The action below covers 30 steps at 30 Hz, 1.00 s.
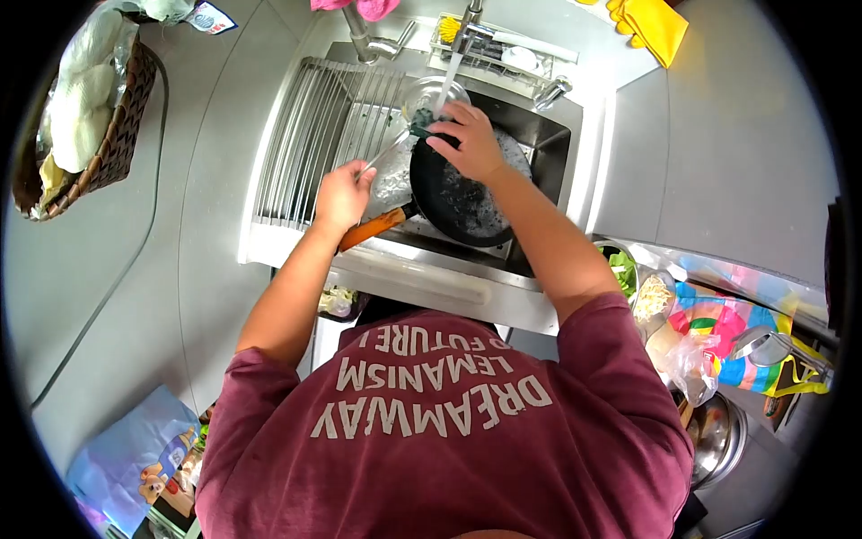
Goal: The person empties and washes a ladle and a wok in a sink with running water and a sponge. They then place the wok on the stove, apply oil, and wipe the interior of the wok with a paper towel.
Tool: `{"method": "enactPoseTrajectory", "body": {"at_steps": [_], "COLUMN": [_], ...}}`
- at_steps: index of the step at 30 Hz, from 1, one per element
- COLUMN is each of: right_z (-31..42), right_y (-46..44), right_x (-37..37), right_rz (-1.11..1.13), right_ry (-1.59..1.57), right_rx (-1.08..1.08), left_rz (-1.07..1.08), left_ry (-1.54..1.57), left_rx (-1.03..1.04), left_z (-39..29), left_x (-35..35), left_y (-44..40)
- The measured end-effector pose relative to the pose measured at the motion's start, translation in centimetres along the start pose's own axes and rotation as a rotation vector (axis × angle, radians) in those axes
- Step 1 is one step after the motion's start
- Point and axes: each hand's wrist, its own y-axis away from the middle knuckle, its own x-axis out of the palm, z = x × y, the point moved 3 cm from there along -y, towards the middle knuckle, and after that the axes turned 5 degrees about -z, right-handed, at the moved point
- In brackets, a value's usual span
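My left hand (343, 195) is closed around one end of a slim metal utensil (386, 153), whose kind I cannot make out. Its far end meets a dark green scouring pad (420, 123), which my right hand (471, 144) pinches under the running tap (469, 31). Below my right hand, a black frying pan (462, 198) with suds in it rests in the sink (555, 148). Its wooden handle (373, 228) points toward me, just below my left hand. Behind the pad stands a clear bowl (415, 92), partly hidden by the water stream and my fingers.
A roll-up metal rack (310, 135) covers the sink's left side. Behind the sink sits a caddy (548, 67) with a yellow brush (449, 29). Yellow gloves (655, 27) lie at the back right. A wicker basket (117, 144) and a cable (148, 229) occupy the left counter.
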Motion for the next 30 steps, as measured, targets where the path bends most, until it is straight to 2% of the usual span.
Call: {"method": "enactPoseTrajectory", "body": {"at_steps": [1, 4, 5, 8, 9, 11, 12, 13, 14, 16, 17, 20, 22, 23, 26, 30], "right_z": [0.2, -1.5, -2.2, -4.1, -3.3, -5.3, -5.2, -3.9, -3.8, -2.9, -2.6, -2.2, 0.3, 1.4, -0.1, -4.8], "right_y": [0.0, 0.5, 0.0, -1.6, -2.6, -2.8, -3.1, -3.4, -3.3, -2.7, -2.0, 0.3, 1.0, 0.7, -1.3, -3.3], "right_x": [-0.6, -1.5, -2.0, -1.6, -2.9, -2.7, -3.3, -4.7, -4.6, -4.3, -3.7, 1.6, 3.1, 2.8, 2.0, 2.6], "right_rz": [-0.040, 0.281, 0.377, 0.663, 0.721, 0.539, 0.444, 0.245, 0.082, -0.235, -0.054, -0.105, 0.029, -0.049, -0.031, -0.313], "right_ry": [0.024, 0.318, 0.324, 0.080, 0.016, -0.087, -0.136, -0.240, -0.137, 0.062, 0.155, 0.164, 0.114, 0.091, -0.036, -0.311], "right_rx": [-0.092, -0.265, -0.272, 0.083, 0.213, 0.523, 0.676, 0.793, 0.748, 0.648, 0.707, 0.208, 0.229, 0.077, 0.173, 0.784], "left_rz": [0.025, 0.138, 0.356, 0.163, 0.174, 0.198, 0.250, 0.300, 0.346, 0.332, 0.325, 0.349, 0.307, 0.283, 0.190, 0.130], "left_ry": [0.063, 0.190, 0.140, -0.139, -0.189, -0.291, -0.231, -0.171, -0.109, -0.054, -0.028, 0.030, 0.003, -0.011, 0.104, 0.105], "left_rx": [0.003, 0.032, -0.043, 0.162, 0.149, 0.134, 0.066, -0.006, -0.078, -0.022, 0.006, -0.007, -0.006, -0.009, 0.097, 0.021], "left_z": [0.3, 1.5, 1.6, 0.2, -0.1, -0.7, -0.6, -0.4, -0.1, 0.1, 0.2, 0.1, 0.0, 0.1, -0.2, -1.9], "left_x": [-0.1, 1.1, 1.5, 0.4, 0.3, 0.2, 0.6, 1.0, 1.3, 1.8, 1.9, 2.4, 2.2, 2.1, 2.2, 1.0], "left_y": [-0.2, -0.8, -1.0, -0.8, -0.7, -1.1, -1.3, -1.5, -1.6, -1.5, -1.5, -1.2, -0.8, -0.7, 0.2, -0.1]}}
